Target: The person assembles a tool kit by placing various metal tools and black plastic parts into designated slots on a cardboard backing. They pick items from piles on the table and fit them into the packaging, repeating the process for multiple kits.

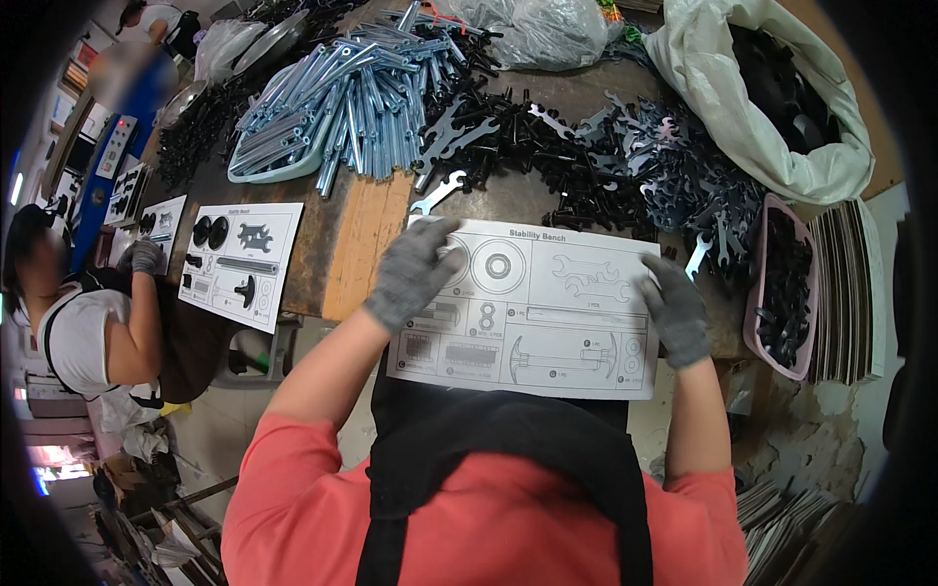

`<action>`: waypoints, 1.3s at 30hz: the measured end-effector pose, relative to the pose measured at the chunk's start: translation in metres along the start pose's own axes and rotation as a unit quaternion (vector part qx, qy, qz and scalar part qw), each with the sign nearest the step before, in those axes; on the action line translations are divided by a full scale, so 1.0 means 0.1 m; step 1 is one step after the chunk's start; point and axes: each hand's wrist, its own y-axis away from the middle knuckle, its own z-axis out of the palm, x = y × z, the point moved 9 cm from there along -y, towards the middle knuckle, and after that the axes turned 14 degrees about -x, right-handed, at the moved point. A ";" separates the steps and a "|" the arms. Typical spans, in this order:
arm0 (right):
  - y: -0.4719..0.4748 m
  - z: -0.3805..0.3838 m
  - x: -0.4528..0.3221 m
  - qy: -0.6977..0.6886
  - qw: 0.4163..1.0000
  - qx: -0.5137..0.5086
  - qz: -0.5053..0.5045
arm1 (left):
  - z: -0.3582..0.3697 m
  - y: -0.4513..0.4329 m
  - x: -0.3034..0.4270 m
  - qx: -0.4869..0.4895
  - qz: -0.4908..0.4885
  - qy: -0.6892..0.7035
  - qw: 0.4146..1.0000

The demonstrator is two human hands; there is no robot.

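In front of me lies a printed parts card [538, 315] with writing and line drawings of wrenches, discs, nuts and a tube. It overhangs the table's near edge above my black apron. My left hand [416, 272], in a grey glove, is over the card's upper left corner with fingers apart. At the card's right edge is my right hand [676, 311], also gloved, its fingers spread and slightly blurred. Whether either hand presses on the card is unclear. A loose open-end wrench [441, 192] rests just beyond the left fingertips. Another wrench [700, 255] lies beside the right hand.
Metal tubes [374, 95] overflow a pale tray [275, 174]. Black bolts [513, 139] and wrenches [659, 157] are heaped across the table. To the right are a white sack [762, 146], a pink bin [755, 329] and stacked cards [843, 293]. A co-worker [95, 329] sits left near another card [238, 271].
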 end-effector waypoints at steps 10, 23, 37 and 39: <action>-1.23 0.62 -0.54 0.290 0.946 -0.132 0.056 | 0.69 -1.32 0.45 -0.021 0.040 -0.069 0.997; -1.08 0.45 -0.03 -0.443 0.892 -0.076 0.051 | 0.71 -2.01 0.65 -0.122 -0.005 -0.304 0.945; -0.36 1.40 -1.66 -0.052 0.934 -0.288 -0.207 | 0.03 0.52 -0.24 -0.171 0.087 -0.110 0.975; -0.31 1.42 -1.78 0.032 0.944 -0.250 -0.210 | 0.08 0.63 -0.31 -0.185 0.019 -0.208 0.960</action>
